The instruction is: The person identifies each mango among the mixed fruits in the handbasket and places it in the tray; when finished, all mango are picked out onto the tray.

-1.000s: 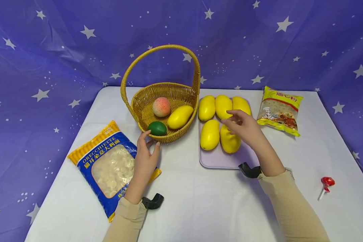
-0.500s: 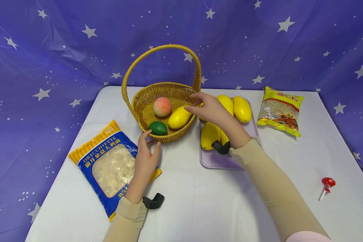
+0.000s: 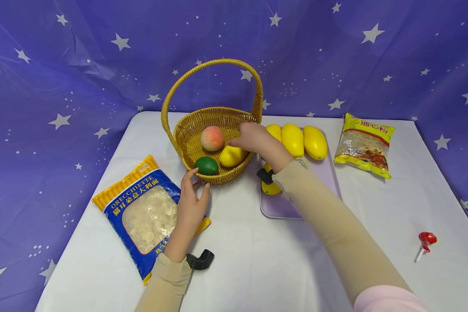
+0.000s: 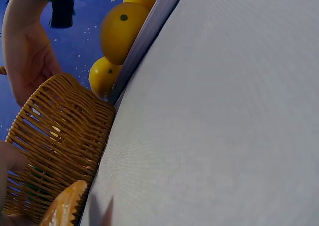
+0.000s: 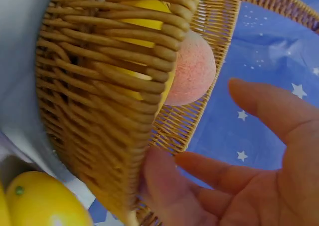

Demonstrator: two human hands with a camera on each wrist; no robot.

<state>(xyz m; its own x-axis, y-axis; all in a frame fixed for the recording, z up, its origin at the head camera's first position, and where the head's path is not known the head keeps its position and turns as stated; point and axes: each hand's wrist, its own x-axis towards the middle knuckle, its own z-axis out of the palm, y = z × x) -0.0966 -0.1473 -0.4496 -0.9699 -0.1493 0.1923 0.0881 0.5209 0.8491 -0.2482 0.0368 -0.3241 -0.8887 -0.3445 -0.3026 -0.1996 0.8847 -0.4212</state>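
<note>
The wicker basket [image 3: 214, 113] with a tall arched handle holds a pink-orange peach [image 3: 212, 138], a dark green oval fruit [image 3: 206, 166] and a yellow mango [image 3: 231, 157]. My left hand [image 3: 189, 203] touches the front-left rim with its fingertips, the thumb spread beside it. Over the basket's right rim reaches my right hand [image 3: 251, 138], just above the mango and partly covering it. In the right wrist view its thumb and fingers are apart, with nothing between them, and some fingertips dip behind the rim.
Right of the basket, a lilac tray [image 3: 281, 212] bears several mangoes [image 3: 316, 143], partly hidden by the right arm. A blue orecchiette bag [image 3: 140, 216] lies at left. A yellow pasta bag [image 3: 364, 147] and a red lollipop [image 3: 427, 238] lie at right.
My right hand has moved left from above the tray's mangoes to over the basket's right rim. The left hand stays at the rim. The whole head view shifts slightly.
</note>
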